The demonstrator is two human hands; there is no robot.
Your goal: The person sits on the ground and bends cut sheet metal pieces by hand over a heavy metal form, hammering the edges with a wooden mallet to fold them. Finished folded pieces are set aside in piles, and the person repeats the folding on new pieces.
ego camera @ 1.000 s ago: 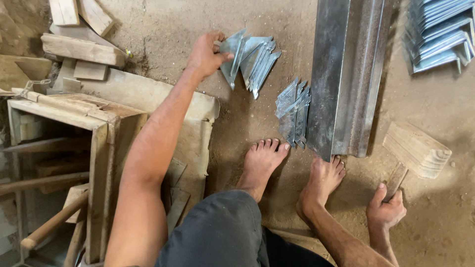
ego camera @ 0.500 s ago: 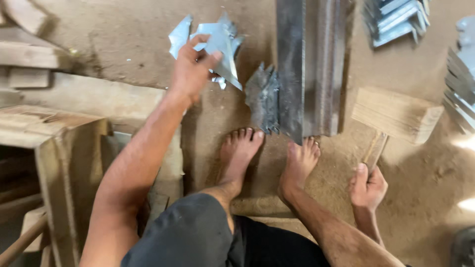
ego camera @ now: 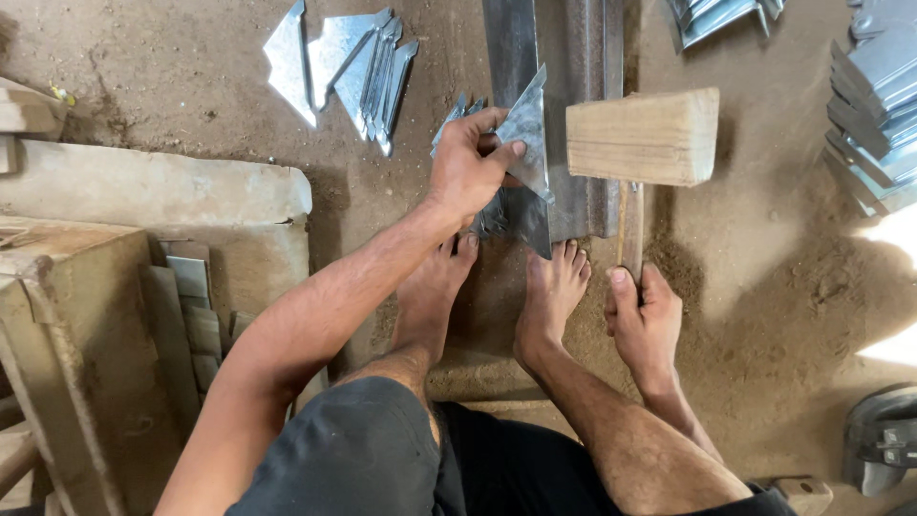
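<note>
My left hand grips a triangular sheet-metal piece and holds it against the long steel beam lying on the dirt floor. More cut metal pieces sit just behind that hand. My right hand is closed around the thin handle of a wooden mallet, whose block head hovers beside the beam, right of the triangle. My bare feet rest on the ground at the beam's near end.
A fan of triangular metal pieces lies at the upper left. Stacks of bent metal parts line the right edge and top. A concrete slab and wooden frame stand at left.
My left hand left the fanned pile with one triangular piece and brought it right to the beam. My right hand lifted the mallet up beside the beam.
</note>
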